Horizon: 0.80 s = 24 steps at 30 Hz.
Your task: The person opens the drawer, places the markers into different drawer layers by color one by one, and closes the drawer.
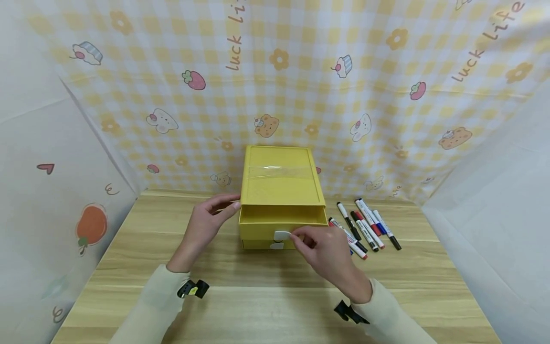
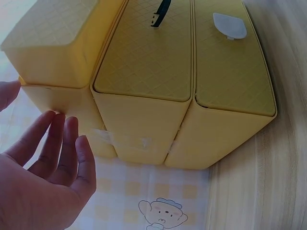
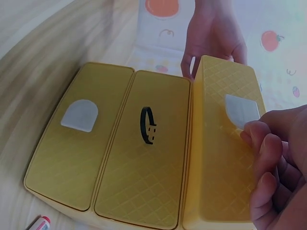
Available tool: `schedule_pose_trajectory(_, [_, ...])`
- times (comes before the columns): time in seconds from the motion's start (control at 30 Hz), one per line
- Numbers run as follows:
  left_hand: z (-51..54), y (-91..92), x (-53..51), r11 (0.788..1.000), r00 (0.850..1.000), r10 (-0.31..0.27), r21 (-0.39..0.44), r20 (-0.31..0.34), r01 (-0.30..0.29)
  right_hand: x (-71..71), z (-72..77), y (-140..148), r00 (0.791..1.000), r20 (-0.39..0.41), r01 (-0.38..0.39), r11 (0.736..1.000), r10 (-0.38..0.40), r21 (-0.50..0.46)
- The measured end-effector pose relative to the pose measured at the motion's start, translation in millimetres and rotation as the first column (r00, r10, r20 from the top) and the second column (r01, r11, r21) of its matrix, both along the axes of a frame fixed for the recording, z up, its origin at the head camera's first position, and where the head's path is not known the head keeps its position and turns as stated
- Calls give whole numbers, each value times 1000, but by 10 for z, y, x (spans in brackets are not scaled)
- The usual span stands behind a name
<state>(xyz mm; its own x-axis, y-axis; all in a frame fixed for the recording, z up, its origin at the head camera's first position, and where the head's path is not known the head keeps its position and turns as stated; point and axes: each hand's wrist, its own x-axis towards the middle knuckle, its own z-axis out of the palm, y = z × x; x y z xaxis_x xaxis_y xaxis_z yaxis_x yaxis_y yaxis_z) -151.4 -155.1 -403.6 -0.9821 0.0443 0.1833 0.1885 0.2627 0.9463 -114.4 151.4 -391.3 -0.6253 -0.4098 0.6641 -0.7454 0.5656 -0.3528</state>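
Observation:
A yellow drawer box (image 1: 281, 186) stands against the back cloth, its top drawer (image 1: 258, 229) pulled partly out. My right hand (image 1: 328, 251) pinches the white handle tab (image 3: 240, 109) on that drawer's front between thumb and finger. With loosely bent fingers, my left hand (image 1: 208, 222) rests its fingertips against the box's left side near the top. In the right wrist view, the middle drawer (image 3: 144, 182) carries a black handle (image 3: 145, 124), and the bottom drawer (image 3: 62, 163) another white tab (image 3: 80, 115); both are closed. Little of the top drawer's inside shows.
Several marker pens (image 1: 365, 229) in black, red and blue lie loose on the wooden table (image 1: 206, 310), right of the box. A checked patterned cloth (image 1: 279, 91) hangs directly behind. White sheets (image 1: 38, 167) border both sides.

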Motion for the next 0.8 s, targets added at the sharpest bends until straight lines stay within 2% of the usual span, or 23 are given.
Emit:
schedule_pose_trajectory(0.4, [3,-3,-4,1000,1000,4,10,16,-4,142,-3,19,999,-36,-36,999,36,9])
schedule_pose_trajectory(0.8, [1,1,-2,1000,1000,5,6,18,-5,316,30,31,997,-5,-75,997,75,15])
